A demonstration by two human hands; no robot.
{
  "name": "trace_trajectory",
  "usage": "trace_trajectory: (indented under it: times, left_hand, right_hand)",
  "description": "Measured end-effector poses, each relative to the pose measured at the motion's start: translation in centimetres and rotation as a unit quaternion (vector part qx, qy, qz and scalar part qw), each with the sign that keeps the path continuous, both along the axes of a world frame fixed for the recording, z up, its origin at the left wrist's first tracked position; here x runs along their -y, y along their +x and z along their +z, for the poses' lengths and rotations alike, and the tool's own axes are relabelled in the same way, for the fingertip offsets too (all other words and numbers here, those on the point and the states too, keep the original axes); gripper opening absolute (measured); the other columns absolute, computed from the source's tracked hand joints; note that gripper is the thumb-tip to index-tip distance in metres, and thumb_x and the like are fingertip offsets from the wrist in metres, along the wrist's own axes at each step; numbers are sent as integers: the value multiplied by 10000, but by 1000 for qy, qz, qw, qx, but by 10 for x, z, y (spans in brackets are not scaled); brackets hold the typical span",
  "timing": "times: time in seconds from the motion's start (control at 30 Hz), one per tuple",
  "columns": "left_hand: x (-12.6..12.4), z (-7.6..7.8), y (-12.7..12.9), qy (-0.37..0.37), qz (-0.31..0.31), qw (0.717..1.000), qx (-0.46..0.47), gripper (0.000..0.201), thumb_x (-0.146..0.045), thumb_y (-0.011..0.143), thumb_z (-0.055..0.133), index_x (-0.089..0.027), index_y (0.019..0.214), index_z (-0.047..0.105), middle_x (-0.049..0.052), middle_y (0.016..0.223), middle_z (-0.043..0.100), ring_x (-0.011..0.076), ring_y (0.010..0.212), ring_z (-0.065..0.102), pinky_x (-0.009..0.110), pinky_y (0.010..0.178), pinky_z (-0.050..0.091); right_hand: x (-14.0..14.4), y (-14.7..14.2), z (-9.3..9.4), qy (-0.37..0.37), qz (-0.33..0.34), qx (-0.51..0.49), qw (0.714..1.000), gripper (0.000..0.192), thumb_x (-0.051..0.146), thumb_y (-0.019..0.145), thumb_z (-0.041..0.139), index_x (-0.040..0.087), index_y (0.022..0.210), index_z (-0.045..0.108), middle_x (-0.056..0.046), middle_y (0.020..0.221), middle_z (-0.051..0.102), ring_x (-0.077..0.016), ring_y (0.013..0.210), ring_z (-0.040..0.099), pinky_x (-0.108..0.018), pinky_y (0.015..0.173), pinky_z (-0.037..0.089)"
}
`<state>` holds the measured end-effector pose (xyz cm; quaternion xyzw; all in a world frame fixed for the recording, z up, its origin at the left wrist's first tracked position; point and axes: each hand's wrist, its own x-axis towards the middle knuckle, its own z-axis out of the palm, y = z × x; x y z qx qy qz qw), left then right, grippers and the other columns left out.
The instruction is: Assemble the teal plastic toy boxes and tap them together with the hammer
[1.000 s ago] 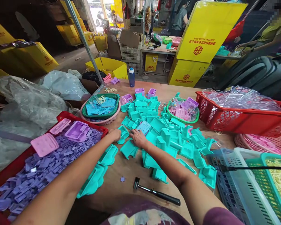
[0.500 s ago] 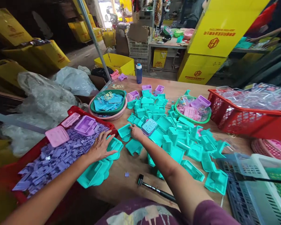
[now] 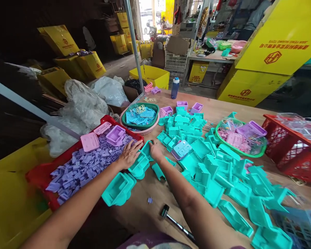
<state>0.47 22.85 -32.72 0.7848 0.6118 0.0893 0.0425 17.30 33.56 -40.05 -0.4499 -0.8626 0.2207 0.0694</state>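
My right hand (image 3: 157,152) grips the edge of a teal plastic tray (image 3: 146,150), its fingers partly hidden. That tray is right beside a stack of teal trays (image 3: 139,165). My left hand (image 3: 129,155) lies with fingers stretched out at the stack's left side, by the rim of the red crate (image 3: 138,135). More nested teal trays (image 3: 118,188) are nearer me. Small purple plastic pieces (image 3: 89,167) fill the crate, with purple trays (image 3: 115,135) and a pink lid (image 3: 90,142) on top. Right of my right hand, a purple-and-blue piece (image 3: 181,149) rests among loose teal parts (image 3: 202,159).
A black-headed hammer (image 3: 168,214) and a small purple piece (image 3: 150,200) lie near the table's front. Behind are a green basket (image 3: 155,121) of blue pieces and a blue bottle (image 3: 175,88). To the right are a green basket (image 3: 259,154) and a red crate (image 3: 282,152).
The view has swung left, so things appear farther right. My right hand has brought the teal tray leftward, up against the stack near my left hand.
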Motion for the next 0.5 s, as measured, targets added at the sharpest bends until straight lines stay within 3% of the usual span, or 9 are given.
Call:
trace_trajectory:
  times: [0.17, 0.33, 0.43, 0.5]
  left_hand:
    - [-6, 4, 6, -21, 22, 999, -11, 537, -314, 1003, 364, -227, 1533, 383, 64, 1596, 375, 371, 1467, 234, 603, 1157, 303]
    - [-1, 4, 7, -19, 15, 999, 23, 546, -393, 1009, 372, -158, 1499, 424, 113, 1596, 356, 354, 1449, 284, 554, 1179, 298]
    - [20, 18, 1, 24, 6, 998, 62, 571, -445, 1011, 380, -139, 1492, 417, 156, 1563, 372, 318, 1433, 331, 498, 1182, 317]
    - [48, 28, -5, 56, 7, 996, 71, 610, -473, 1001, 417, -163, 1522, 357, 160, 1529, 404, 306, 1417, 359, 494, 1174, 329]
  right_hand:
    - [-6, 0, -8, -7, -1, -4, 1000, 472, 169, 1013, 300, 157, 1447, 486, -169, 1516, 414, -286, 1251, 522, -428, 1067, 423]
    - [-1, 11, -10, -10, -11, -6, 1000, 425, 260, 978, 473, 134, 1375, 557, -187, 1514, 395, -319, 1276, 489, -434, 1071, 418]
    - [6, 22, -4, 3, -22, -13, 1000, 426, 349, 980, 503, 137, 1338, 595, -192, 1507, 386, -337, 1297, 453, -452, 1088, 398]
    - [14, 28, 1, 17, -32, -20, 999, 463, 412, 986, 496, 150, 1357, 582, -181, 1521, 360, -341, 1324, 410, -457, 1103, 380]
